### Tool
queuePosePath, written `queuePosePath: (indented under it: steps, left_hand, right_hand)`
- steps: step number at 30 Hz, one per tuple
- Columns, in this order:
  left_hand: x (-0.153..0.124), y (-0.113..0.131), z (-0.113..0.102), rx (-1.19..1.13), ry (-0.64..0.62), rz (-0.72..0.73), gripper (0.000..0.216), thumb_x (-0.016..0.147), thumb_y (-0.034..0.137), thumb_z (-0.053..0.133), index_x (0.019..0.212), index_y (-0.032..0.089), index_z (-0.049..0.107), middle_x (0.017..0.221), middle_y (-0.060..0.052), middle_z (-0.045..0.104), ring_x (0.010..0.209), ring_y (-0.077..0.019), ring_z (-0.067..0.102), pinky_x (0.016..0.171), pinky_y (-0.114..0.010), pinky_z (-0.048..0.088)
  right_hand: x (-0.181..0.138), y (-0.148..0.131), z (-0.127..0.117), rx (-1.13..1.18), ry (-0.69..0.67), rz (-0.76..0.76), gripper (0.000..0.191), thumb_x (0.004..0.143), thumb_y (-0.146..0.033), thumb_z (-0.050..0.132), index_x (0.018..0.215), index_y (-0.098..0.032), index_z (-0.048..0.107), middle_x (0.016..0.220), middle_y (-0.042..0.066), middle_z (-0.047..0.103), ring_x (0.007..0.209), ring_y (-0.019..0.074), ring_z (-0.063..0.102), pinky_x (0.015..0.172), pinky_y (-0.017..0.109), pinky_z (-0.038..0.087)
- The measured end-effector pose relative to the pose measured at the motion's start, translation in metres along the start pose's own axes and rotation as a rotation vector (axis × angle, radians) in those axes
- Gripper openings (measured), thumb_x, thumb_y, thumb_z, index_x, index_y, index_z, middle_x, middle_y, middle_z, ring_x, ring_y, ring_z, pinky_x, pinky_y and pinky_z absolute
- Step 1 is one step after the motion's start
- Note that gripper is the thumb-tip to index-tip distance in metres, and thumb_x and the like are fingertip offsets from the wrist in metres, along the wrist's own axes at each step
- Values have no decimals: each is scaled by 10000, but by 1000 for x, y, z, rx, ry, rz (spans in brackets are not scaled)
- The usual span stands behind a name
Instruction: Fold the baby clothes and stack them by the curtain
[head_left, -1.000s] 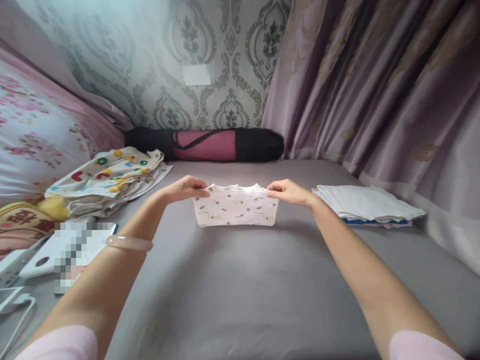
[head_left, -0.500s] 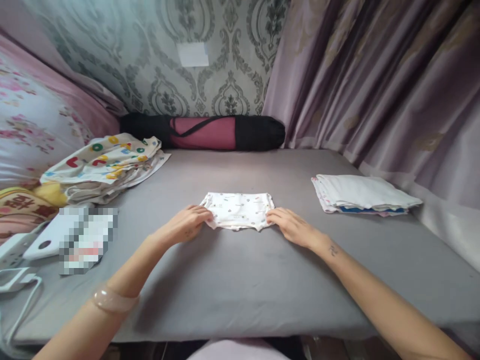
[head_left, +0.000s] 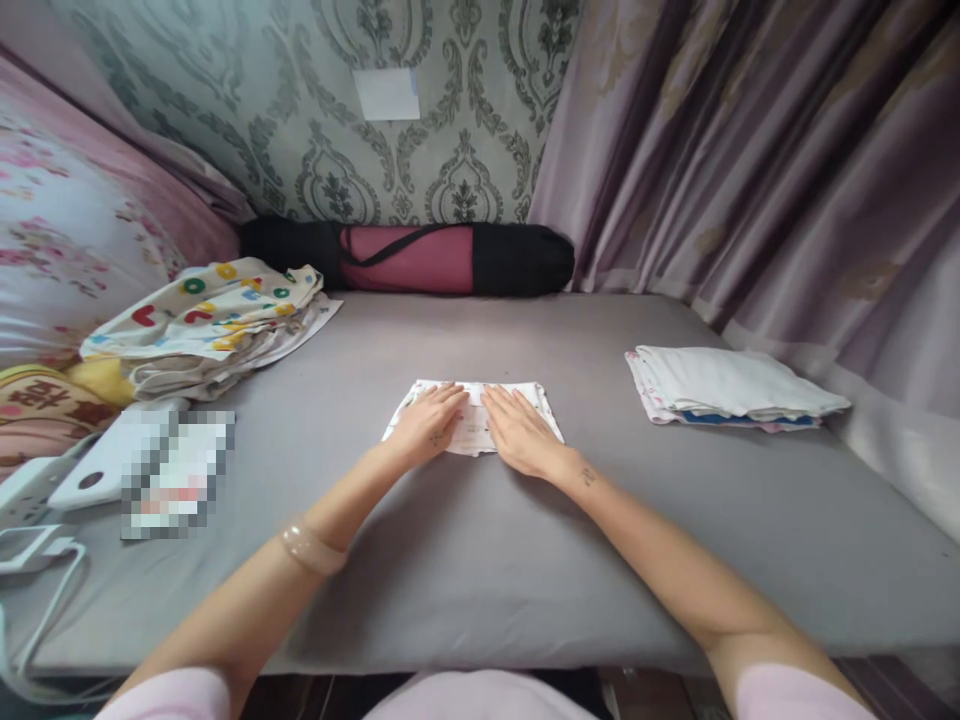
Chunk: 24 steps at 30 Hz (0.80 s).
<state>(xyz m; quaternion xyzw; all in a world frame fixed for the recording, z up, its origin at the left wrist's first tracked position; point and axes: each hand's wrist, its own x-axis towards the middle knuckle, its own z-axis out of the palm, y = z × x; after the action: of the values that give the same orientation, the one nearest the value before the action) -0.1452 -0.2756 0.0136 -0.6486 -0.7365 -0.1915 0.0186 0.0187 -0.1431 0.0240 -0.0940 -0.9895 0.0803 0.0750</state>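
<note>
A small white garment (head_left: 474, 432) with a fine print lies folded on the grey sheet (head_left: 480, 560), in the middle of the head view. My left hand (head_left: 431, 422) rests flat on its left half, fingers stretched away from me. On the right half, my right hand (head_left: 521, 425) lies flat too, its fingertips close to those of the left. Both palms hide much of the cloth, whose side edges show beyond the hands. Neither hand grips anything.
Folded white cloths (head_left: 739, 380) are stacked at the right. A pile of printed clothes (head_left: 202, 315) sits at the left, near a white device (head_left: 112, 465) and a power strip (head_left: 37, 490). A black and red long bag (head_left: 412, 260) lies along the wall.
Both hands have let go of the garment's side edges and moved inward onto its top, fingers now flat. The garment's lower corners spread slightly wider.
</note>
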Motion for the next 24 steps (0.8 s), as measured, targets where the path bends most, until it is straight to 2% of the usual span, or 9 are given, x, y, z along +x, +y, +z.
queuePosePath:
  steps: [4,10,15,19,22,24]
  left_hand:
    - [14,8,15,102,-90,-86,475,980,261,271,1372,82,471,1452,-175,478,1392,-289,381,1148,-480,303]
    - [24,-1,26,142,-186,-211,565,1001,390,237,1455,86,381,1532,-146,367,1445,-271,276,1183,-455,221]
    - [25,-6,30,155,-228,-230,586,1005,418,196,1484,113,339,1558,-120,323,1462,-250,231,1191,-433,186]
    - [27,-7,27,132,-265,-219,597,1002,425,195,1487,103,326,1561,-137,309,1464,-263,221,1184,-455,190]
    - [28,-7,23,102,-243,-192,598,997,426,207,1475,95,346,1548,-159,330,1458,-280,238,1176,-480,201]
    - [26,-6,22,99,-168,-158,593,996,425,214,1467,98,363,1541,-160,345,1457,-277,242,1186,-483,168]
  right_hand:
    - [19,-6,11,-10,-37,35,590,971,-286,247,1482,-1,326,1556,169,296,1461,248,220,1213,420,125]
    - [35,13,27,16,-74,59,610,968,-309,223,1496,-14,301,1561,148,296,1459,242,227,1208,437,124]
    - [36,18,33,12,-70,47,617,972,-327,207,1508,-30,278,1569,142,279,1462,234,218,1207,427,106]
    - [36,17,27,40,-107,52,624,971,-330,199,1509,-22,270,1574,143,264,1465,237,207,1206,429,107]
    - [37,17,18,91,-144,49,625,974,-332,177,1511,-21,264,1579,134,251,1468,231,199,1205,435,119]
    - [36,16,15,85,-106,48,616,973,-322,186,1510,-33,271,1582,125,246,1472,222,187,1208,443,95]
